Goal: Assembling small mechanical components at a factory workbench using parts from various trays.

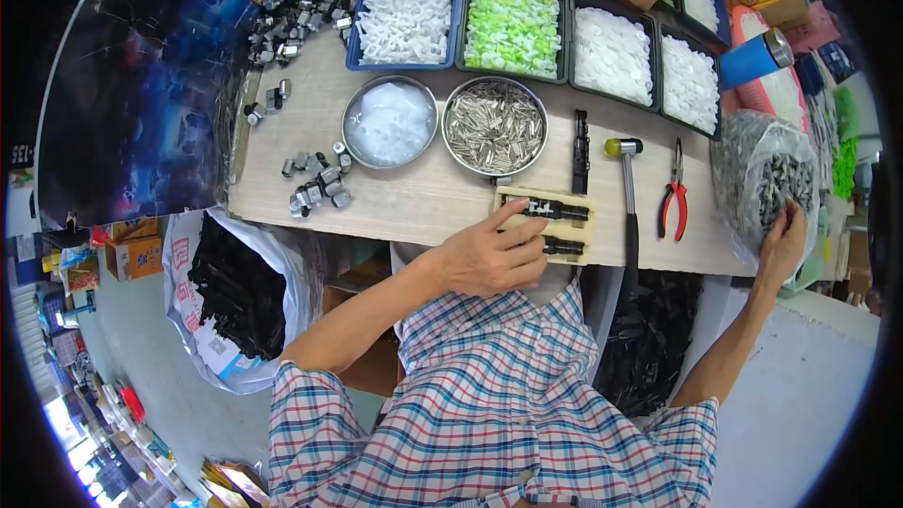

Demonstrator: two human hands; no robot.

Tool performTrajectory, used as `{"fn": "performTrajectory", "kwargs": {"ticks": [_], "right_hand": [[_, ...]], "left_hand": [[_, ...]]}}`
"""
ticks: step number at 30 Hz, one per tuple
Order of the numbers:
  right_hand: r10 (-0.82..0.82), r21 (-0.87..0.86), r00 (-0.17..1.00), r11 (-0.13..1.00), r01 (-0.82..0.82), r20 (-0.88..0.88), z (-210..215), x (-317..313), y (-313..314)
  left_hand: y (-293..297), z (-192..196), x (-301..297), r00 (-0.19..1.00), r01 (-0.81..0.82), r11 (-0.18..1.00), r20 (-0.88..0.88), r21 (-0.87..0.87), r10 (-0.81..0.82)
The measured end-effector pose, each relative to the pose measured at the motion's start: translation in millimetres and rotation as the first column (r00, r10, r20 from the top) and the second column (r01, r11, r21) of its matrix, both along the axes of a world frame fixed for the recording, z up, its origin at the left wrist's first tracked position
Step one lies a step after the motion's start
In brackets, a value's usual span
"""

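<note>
My left hand (pixel 489 254) rests at the table's near edge on a small wooden jig block (pixel 546 222) that holds two black parts (pixel 557 212); the index finger lies along the upper part. My right hand (pixel 785 240) reaches out to the right and presses, fingers apart, against a clear plastic bag of dark metal pieces (pixel 767 179). Whether it grips anything inside I cannot tell.
Two round steel bowls stand mid-table, one with white bits (pixel 390 120), one with metal pins (pixel 495 125). Trays of white (pixel 406 19) and green (pixel 513 26) plastic parts line the back. A mallet (pixel 627 179), red pliers (pixel 674 196) and loose metal clips (pixel 318 186) lie about.
</note>
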State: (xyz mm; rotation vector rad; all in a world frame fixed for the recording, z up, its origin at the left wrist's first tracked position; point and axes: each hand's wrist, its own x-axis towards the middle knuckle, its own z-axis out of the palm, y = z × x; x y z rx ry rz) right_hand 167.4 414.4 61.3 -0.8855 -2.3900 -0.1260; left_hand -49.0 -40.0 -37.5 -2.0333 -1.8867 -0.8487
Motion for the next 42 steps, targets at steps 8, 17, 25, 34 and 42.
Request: {"fn": "performTrajectory", "kwargs": {"ticks": [8, 17, 25, 34, 42], "right_hand": [[-0.056, -0.031, 0.985, 0.998, 0.052, -0.165, 9, -5, -17], [0.157, -0.247, 0.883, 0.925, -0.288, -0.443, 16, 3, -82], [0.378, -0.541, 0.852, 0.66, -0.522, -0.362, -24, -47, -209], [0.172, -0.78, 0.828, 0.278, -0.561, -0.534, -48, -53, -246], [0.14, -0.755, 0.796, 0.255, -0.604, -0.589, -49, -67, -253]], "left_hand": [[16, 32, -151, 0.672, -0.74, 0.658, 0.106, 0.139, 0.733], [11, 35, -209, 0.529, -0.825, 0.517, 0.011, -0.231, 0.849], [4, 28, -218, 0.524, -0.824, 0.564, 0.296, -0.063, 0.799], [-39, 49, -154, 0.528, -0.82, 0.572, 0.421, 0.024, 0.738], [-74, 34, -117, 0.622, -0.781, 0.622, 0.014, -0.054, 0.783]]}}
